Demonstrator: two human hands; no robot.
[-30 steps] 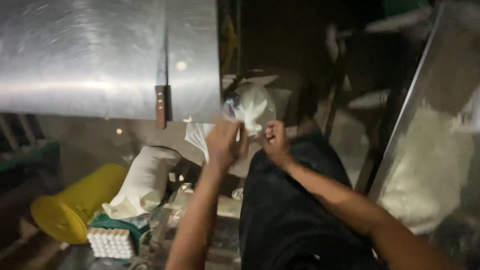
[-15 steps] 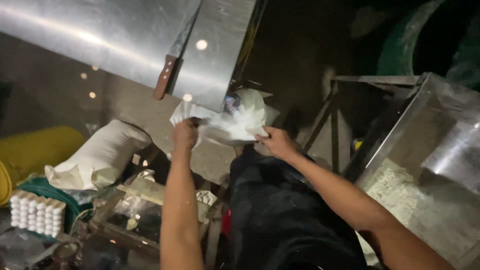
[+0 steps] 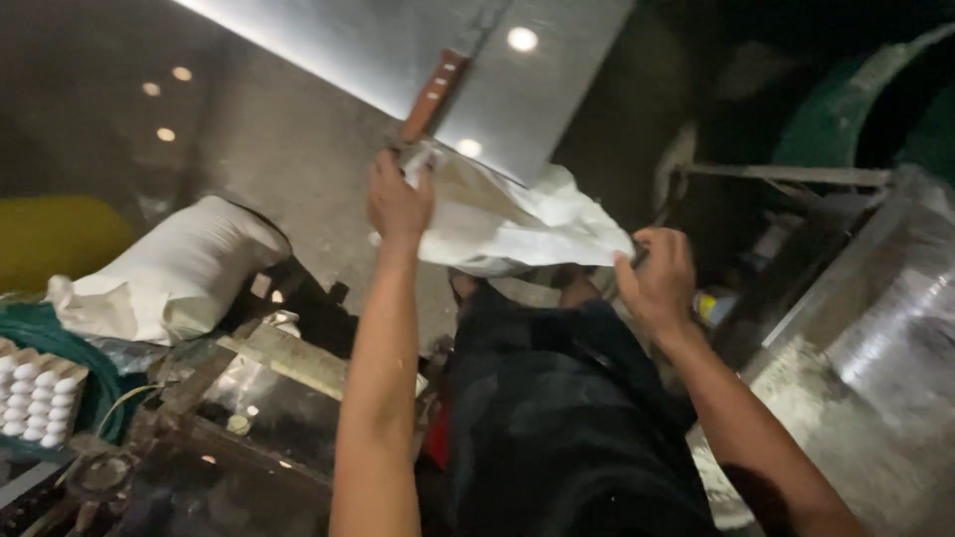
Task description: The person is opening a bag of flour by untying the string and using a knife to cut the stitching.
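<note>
Both my hands hold a white plastic bag (image 3: 507, 224) stretched out between them, in front of my body. My left hand (image 3: 398, 199) grips the bag's upper left edge, raised high. At the bag's right end, my right hand (image 3: 657, 278) pinches the lower edge. Below the bag I see my dark trousers (image 3: 557, 418) and my feet on the floor. A knife with a brown wooden handle (image 3: 433, 94) lies on a shiny metal surface (image 3: 418, 40) just above my left hand.
A filled white sack (image 3: 179, 268) lies at the left, with a yellow container (image 3: 55, 239) behind it. A tray of white eggs (image 3: 35, 393) sits at the far left edge. A metal cart or counter (image 3: 875, 328) stands at the right. Cluttered metal equipment (image 3: 249, 398) is at lower left.
My hands have spread further apart and the bag is pulled wider. My left hand has risen toward the knife. The view has swung left and closer.
</note>
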